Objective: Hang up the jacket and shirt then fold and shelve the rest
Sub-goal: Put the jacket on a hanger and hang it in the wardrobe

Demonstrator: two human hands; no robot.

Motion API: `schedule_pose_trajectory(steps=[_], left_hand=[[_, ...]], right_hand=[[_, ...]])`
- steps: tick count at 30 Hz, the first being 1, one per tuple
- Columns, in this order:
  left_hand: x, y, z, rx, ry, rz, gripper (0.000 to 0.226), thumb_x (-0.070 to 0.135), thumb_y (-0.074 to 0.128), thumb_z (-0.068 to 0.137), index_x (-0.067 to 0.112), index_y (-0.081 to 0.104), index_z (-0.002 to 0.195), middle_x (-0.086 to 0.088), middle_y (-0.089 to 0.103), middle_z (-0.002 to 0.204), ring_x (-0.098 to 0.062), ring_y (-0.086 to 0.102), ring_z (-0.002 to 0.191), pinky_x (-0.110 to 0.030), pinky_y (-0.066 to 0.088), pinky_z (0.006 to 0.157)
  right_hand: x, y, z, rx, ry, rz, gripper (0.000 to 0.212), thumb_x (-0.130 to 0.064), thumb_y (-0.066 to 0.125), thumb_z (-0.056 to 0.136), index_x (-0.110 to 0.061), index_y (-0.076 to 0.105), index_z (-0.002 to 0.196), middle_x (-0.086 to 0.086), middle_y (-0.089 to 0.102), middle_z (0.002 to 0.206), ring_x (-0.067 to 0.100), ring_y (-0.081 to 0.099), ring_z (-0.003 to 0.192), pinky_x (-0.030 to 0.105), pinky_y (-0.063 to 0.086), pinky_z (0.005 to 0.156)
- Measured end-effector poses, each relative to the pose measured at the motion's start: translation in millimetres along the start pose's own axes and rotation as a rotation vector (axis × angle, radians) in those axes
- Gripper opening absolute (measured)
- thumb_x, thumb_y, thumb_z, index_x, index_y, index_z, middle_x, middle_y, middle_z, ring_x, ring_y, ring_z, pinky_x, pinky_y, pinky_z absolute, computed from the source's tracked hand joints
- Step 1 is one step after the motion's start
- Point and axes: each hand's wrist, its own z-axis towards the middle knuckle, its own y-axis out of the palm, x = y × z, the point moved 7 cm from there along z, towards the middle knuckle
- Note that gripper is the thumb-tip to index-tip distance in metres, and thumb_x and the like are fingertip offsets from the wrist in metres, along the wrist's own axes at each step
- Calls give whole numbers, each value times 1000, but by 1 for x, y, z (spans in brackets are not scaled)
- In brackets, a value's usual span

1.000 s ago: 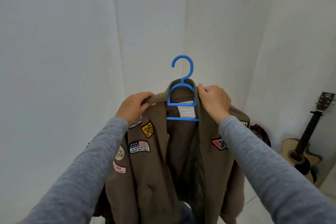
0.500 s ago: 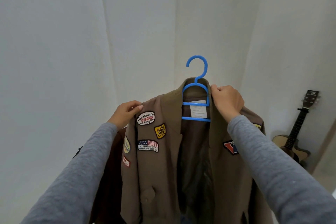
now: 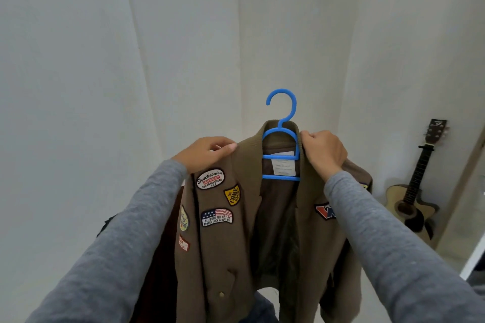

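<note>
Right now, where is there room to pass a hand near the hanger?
Free: around the hanger hook above the jacket collar, and between right hand and guitar. Crowded: collar level, from left hand to right hand.

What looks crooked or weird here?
Nothing is torn or spilled. The blue hanger hooks onto nothing: the left hand and right hand hold the brown jacket up, its front hanging open.

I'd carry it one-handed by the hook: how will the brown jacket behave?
Probably floppy: the brown jacket hangs in loose folds from the blue hanger. Likely heavyish: thick cloth, many patches. It might slip sideways; left hand and right hand both grip it.
</note>
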Motion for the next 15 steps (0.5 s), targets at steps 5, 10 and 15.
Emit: schedule_pose_trajectory(steps=[5, 10, 15], left_hand=[[46, 38, 16, -70, 72, 127, 37, 41, 31, 100, 11, 54, 100, -5, 61, 98, -20, 57, 93, -38, 46, 87], [91, 40, 25, 219, 221, 177, 27, 31, 36, 100, 16, 41, 79, 1, 49, 73, -21, 49, 73, -35, 37, 68], [143, 37, 33, 522, 260, 263, 24, 27, 40, 99, 15, 41, 78, 4, 47, 74, -18, 43, 73, -30, 20, 70]], right_hand=[[-1, -23, 5, 4, -46, -10, 47, -37, 42, 93, -17, 41, 50, -2, 39, 49, 14, 37, 48, 26, 32, 52], [0, -72, 13, 140, -141, -9, 49, -38, 39, 95, -16, 45, 52, -1, 41, 49, 15, 38, 47, 27, 33, 52], [13, -126, 10, 263, -314, 43, 48, -37, 37, 100, -17, 44, 57, -3, 42, 51, 15, 40, 50, 31, 36, 56]])
